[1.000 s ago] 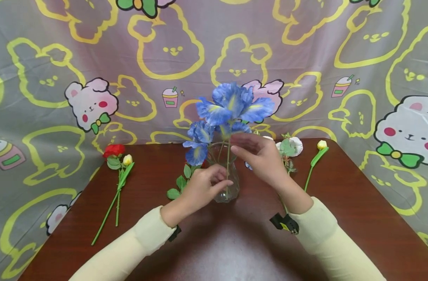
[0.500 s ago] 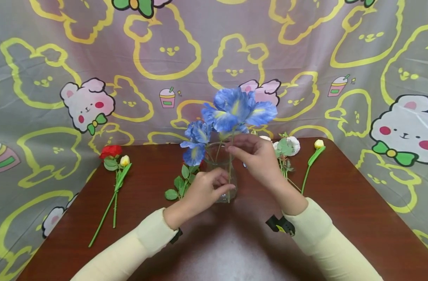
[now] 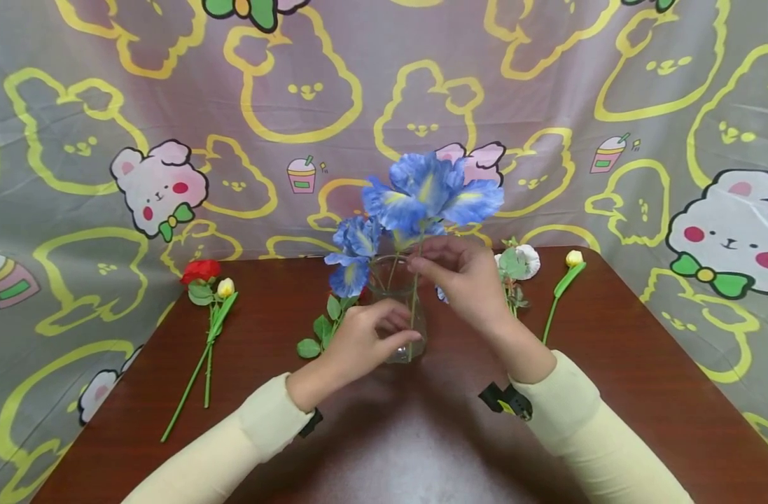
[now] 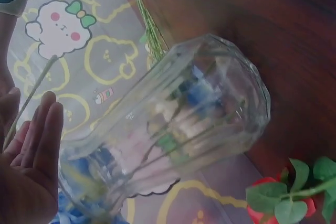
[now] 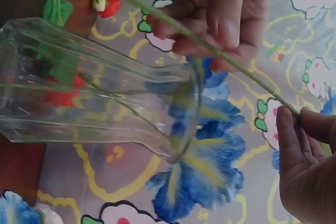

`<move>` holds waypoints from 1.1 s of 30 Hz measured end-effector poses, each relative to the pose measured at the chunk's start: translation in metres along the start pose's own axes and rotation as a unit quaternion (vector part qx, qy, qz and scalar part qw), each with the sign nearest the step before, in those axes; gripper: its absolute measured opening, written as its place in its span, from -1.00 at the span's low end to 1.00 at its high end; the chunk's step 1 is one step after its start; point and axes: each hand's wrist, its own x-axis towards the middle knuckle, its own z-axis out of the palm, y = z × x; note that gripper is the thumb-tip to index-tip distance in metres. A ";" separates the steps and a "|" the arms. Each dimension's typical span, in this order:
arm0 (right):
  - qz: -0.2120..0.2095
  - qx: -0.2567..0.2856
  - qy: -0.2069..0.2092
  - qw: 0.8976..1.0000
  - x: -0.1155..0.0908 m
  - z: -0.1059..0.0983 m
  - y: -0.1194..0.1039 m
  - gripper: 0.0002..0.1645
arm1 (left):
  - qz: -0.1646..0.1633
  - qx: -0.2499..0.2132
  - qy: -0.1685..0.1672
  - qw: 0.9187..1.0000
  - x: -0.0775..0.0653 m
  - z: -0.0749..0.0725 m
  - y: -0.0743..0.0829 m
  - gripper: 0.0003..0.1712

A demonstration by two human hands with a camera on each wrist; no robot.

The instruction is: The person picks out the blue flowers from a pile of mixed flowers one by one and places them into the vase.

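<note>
Toward the back table edge, a glass vase holds blue irises; outside it, right hand pinches an iris stem, left hand relaxed.

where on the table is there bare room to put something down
On the table, bare patches lie between the left sleeve and right sleeve, nearer than the vase; between the left tulip and the leaves; and right of the right tulip. It is crowded round the vase, with left hand, right hand, blue flowers and leaves close together.

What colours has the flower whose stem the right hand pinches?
The flower is blue with yellow streaks, clearest in the head view.
</note>
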 end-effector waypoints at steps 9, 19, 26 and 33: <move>-0.021 0.014 0.019 1.000 0.014 -0.014 -0.024 -0.72 | -0.099 0.080 -0.033 0.991 -0.014 -0.018 -0.012 -0.73; -0.052 0.019 0.059 0.997 0.038 -0.021 -0.053 -0.80 | -0.257 0.147 -0.064 0.953 -0.019 -0.017 -0.038 -0.24; -0.066 0.029 0.068 0.995 0.052 -0.011 -0.040 -0.81 | -0.250 0.099 -0.061 0.961 -0.014 -0.006 -0.058 -0.10; -0.093 0.042 0.070 0.992 0.060 -0.005 -0.027 -0.81 | -0.249 0.060 -0.055 0.965 -0.013 -0.001 -0.065 -0.07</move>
